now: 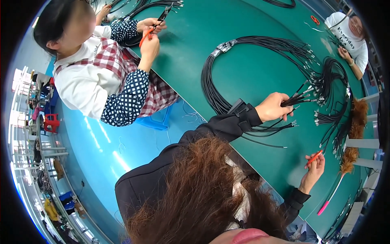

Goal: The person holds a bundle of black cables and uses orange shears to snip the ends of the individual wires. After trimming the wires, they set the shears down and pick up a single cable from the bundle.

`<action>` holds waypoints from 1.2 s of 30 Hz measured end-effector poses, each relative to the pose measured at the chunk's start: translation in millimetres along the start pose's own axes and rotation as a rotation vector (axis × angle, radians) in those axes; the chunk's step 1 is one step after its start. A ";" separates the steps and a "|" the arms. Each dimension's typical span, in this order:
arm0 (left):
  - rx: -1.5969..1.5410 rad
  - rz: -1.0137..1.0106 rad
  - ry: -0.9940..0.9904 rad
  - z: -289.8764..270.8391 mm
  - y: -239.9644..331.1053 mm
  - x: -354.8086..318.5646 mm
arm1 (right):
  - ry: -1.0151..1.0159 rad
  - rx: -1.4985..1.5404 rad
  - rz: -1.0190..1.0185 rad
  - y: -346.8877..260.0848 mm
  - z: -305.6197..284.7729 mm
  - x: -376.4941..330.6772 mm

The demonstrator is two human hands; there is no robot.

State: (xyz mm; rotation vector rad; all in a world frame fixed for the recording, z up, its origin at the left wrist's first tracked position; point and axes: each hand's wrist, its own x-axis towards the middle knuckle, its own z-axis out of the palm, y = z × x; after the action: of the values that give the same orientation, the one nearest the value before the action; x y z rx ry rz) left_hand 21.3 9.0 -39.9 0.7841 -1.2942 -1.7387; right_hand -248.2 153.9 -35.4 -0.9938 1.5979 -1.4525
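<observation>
A bunch of black cables [298, 100] with metal ends is gripped in my left hand [271, 106], above the green table [252, 65]. The fingers are closed round the bunch. More cables loop behind this hand in a large coil [209, 77], tied with pale bands at its far side. My right hand [313, 174] is closed on an orange-handled hand tool [314, 157], nearer the table's right side. The tool's working end is too small to make out. Loose cable ends [286, 127] lie on the table below my left hand.
At the left, a co-worker [93, 77] holds orange-handled pliers [152, 30]. Another person [351, 36] sits at the far right. Beyond my hands lie more cable bundles [331, 77] and a brown feather duster [348, 160] with a pink-tipped handle. A blue stool [156, 121] stands beside the table.
</observation>
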 end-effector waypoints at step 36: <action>0.056 -0.104 0.014 1.7 21.0 -14.2 | -0.629 0.097 0.371 -56.8 118.2 -8.9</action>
State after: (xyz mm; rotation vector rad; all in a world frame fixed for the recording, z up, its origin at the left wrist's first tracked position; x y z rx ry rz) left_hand 31.7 19.2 -19.1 0.9085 -1.3184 -1.7818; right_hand -134.0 109.3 12.1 -0.9166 1.1552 -0.8406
